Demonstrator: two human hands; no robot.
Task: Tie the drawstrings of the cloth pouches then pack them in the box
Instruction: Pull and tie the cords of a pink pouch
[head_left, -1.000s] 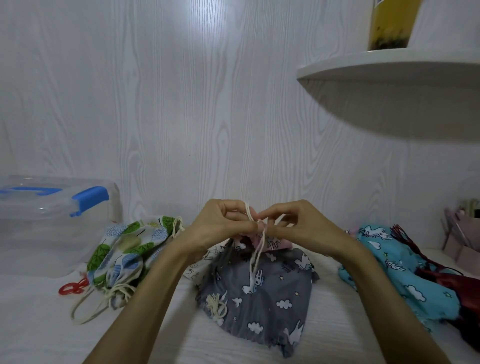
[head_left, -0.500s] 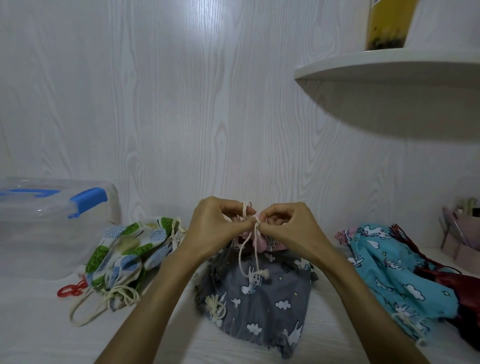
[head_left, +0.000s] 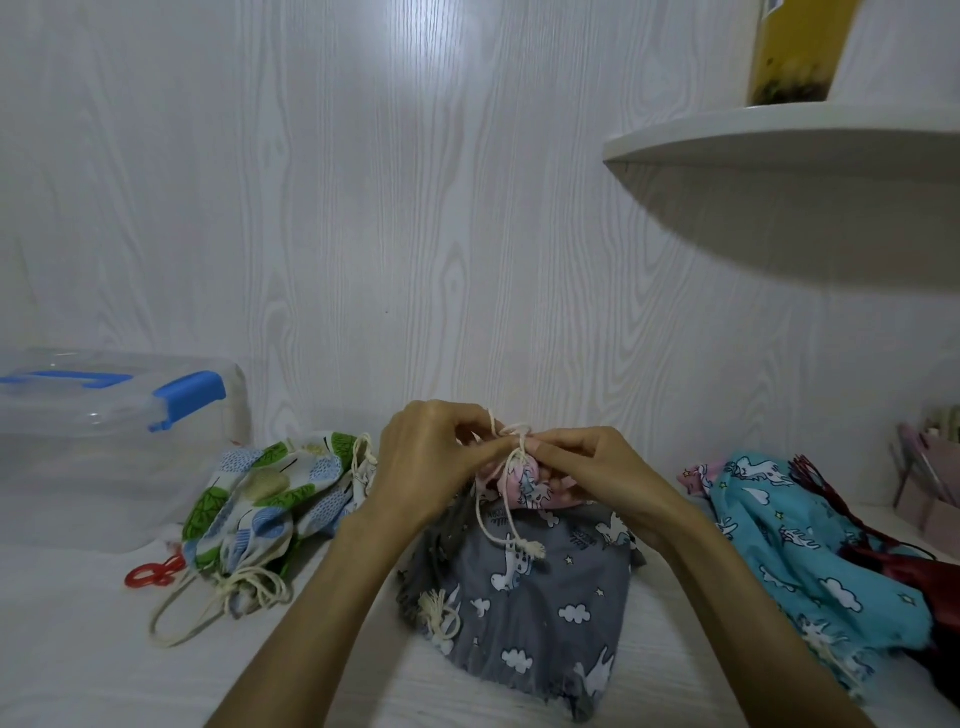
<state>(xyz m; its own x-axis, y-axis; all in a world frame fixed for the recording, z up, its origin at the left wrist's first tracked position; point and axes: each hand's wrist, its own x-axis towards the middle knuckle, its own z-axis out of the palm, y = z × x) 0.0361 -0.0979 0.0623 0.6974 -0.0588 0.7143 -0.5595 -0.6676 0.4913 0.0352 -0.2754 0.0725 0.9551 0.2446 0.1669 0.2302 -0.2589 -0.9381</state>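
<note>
Head view: at the middle of the worktop (head_left: 78, 649), a person works a knot at the gathered neck of a grey cloud-print pouch (head_left: 524, 597). The left hand (head_left: 426, 467) and right hand (head_left: 597, 473) meet over it, curled fingers (head_left: 558, 447) pinching the cream drawstring (head_left: 514, 441) on either side of a small loop. The cord's tasselled tail hangs slack down the front of the pouch. The loop looks loose; a slipped pinch or an uneven pull could undo the knot or let the neck reopen. A leaf-print pouch (head_left: 260, 509) lies toward the left edge, in front of the clear box (head_left: 104, 447) with blue latches. A turquoise pouch (head_left: 810, 545) waits toward the right edge.
</note>
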